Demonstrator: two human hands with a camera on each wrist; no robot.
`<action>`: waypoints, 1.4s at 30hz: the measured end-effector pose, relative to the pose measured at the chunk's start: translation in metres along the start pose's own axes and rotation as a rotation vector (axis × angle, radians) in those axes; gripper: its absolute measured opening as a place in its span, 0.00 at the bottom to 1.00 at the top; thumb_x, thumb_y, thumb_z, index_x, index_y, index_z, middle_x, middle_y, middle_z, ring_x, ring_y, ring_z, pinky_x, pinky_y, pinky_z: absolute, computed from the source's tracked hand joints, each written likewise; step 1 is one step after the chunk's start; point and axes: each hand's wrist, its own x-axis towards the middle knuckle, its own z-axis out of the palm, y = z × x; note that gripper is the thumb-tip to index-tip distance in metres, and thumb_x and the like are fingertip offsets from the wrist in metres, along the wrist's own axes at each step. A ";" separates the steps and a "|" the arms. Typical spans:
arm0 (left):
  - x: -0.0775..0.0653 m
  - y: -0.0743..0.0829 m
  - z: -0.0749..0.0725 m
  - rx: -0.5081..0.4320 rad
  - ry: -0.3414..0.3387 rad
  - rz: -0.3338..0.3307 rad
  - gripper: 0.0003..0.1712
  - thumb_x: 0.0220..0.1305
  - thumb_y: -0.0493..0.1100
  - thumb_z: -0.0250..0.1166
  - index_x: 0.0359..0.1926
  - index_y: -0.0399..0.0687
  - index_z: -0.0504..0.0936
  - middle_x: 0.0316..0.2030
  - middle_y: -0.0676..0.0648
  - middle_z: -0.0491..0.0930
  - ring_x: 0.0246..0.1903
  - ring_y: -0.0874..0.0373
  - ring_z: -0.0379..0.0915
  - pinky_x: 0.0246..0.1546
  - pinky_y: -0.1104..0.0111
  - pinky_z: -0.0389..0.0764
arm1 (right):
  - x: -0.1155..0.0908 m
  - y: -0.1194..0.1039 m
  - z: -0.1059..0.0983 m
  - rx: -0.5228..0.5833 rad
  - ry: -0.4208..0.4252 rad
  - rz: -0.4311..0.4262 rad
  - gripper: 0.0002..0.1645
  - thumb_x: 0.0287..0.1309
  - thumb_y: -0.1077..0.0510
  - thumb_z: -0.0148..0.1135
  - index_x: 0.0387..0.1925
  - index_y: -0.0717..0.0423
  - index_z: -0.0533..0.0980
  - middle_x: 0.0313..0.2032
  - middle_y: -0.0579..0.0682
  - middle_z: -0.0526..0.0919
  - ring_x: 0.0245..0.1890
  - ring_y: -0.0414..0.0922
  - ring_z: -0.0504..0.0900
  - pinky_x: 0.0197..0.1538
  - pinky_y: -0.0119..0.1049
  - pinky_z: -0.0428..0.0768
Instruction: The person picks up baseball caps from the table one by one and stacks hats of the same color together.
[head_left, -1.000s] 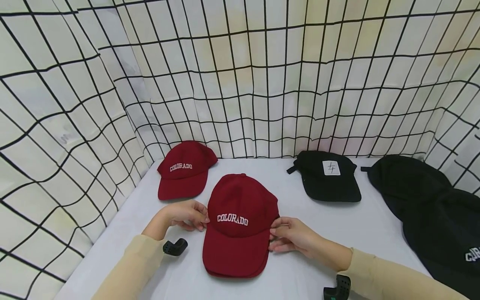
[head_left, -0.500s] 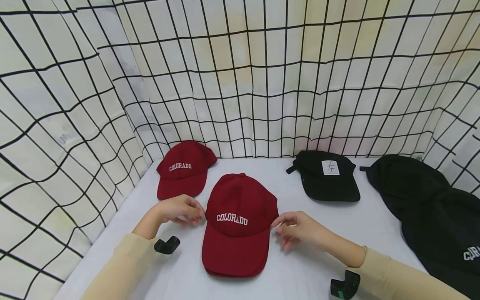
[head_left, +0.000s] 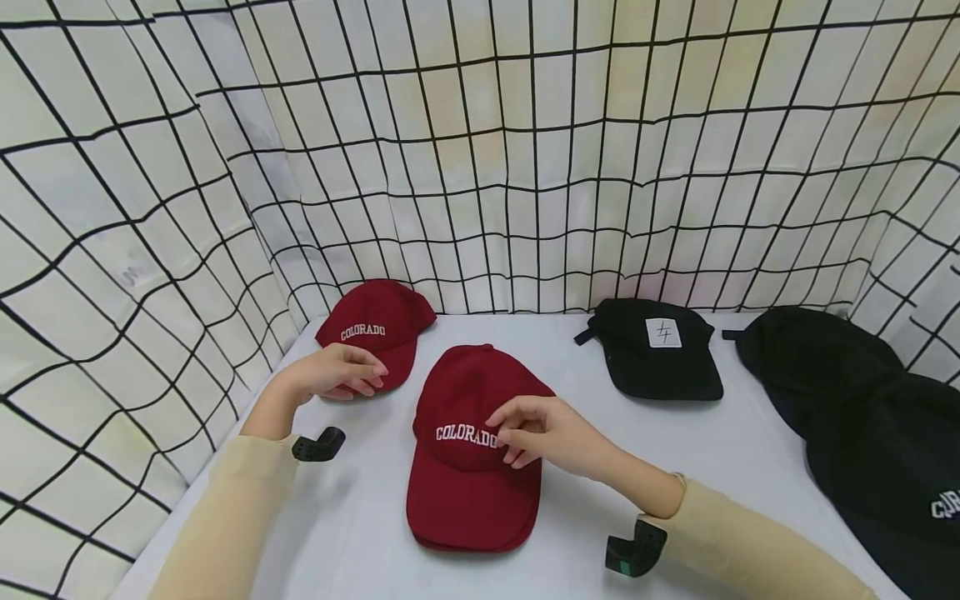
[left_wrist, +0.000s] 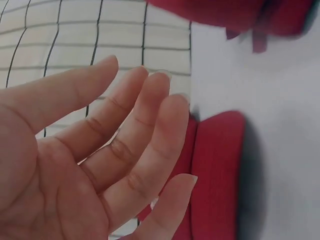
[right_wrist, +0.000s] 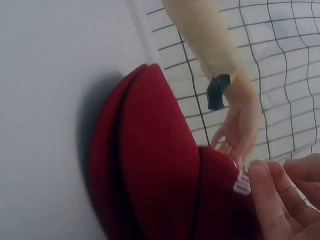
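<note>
A red baseball cap (head_left: 472, 508) lettered COLORADO lies at the middle of the table, brim toward me. Two brim edges show one above the other in the right wrist view, so a second red cap (right_wrist: 102, 165) sits under it. My right hand (head_left: 551, 433) is over its right side, fingers loosely bent and holding nothing. Another red COLORADO cap (head_left: 378, 312) lies farther back on the left. In front of its brim is my left hand (head_left: 330, 372), its fingers relaxed and gripping nothing; the left wrist view shows the bare palm.
A black cap (head_left: 660, 367) with a white numbered label (head_left: 663, 333) lies at the back right. More black caps (head_left: 885, 433) overlap along the right side. White walls with a black grid net (head_left: 536, 192) enclose the white table (head_left: 360, 533).
Both hands have let go of the middle red cap's sides. The left hand has moved back and left to the far red cap; the right has risen leftward over the middle one.
</note>
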 end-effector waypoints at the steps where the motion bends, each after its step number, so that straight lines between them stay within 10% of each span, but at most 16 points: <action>1: -0.001 -0.001 -0.004 0.012 0.013 0.004 0.24 0.74 0.46 0.62 0.60 0.31 0.79 0.48 0.39 0.85 0.48 0.48 0.83 0.52 0.52 0.80 | 0.004 -0.002 0.005 0.000 -0.004 -0.011 0.12 0.67 0.67 0.62 0.51 0.68 0.79 0.37 0.60 0.83 0.32 0.45 0.85 0.40 0.40 0.87; 31: 0.001 -0.059 -0.043 -0.056 0.314 -0.112 0.29 0.81 0.47 0.48 0.71 0.29 0.66 0.63 0.27 0.72 0.61 0.38 0.74 0.58 0.52 0.77 | 0.117 -0.022 0.116 0.183 0.166 -0.068 0.16 0.69 0.69 0.61 0.57 0.64 0.78 0.41 0.51 0.83 0.38 0.49 0.89 0.39 0.37 0.87; 37: 0.006 -0.082 -0.036 -0.212 0.436 -0.172 0.32 0.81 0.48 0.49 0.75 0.30 0.61 0.61 0.33 0.76 0.49 0.58 0.82 0.56 0.58 0.79 | 0.136 -0.017 0.132 0.369 0.259 0.003 0.18 0.70 0.68 0.60 0.59 0.62 0.77 0.42 0.50 0.84 0.40 0.49 0.89 0.43 0.40 0.86; 42: 0.008 -0.090 -0.034 -0.418 0.503 -0.180 0.31 0.80 0.43 0.51 0.75 0.30 0.60 0.38 0.61 0.81 0.35 0.74 0.80 0.39 0.73 0.79 | 0.149 -0.012 0.140 0.484 0.351 0.069 0.19 0.70 0.68 0.58 0.61 0.63 0.75 0.45 0.52 0.85 0.46 0.55 0.88 0.48 0.43 0.85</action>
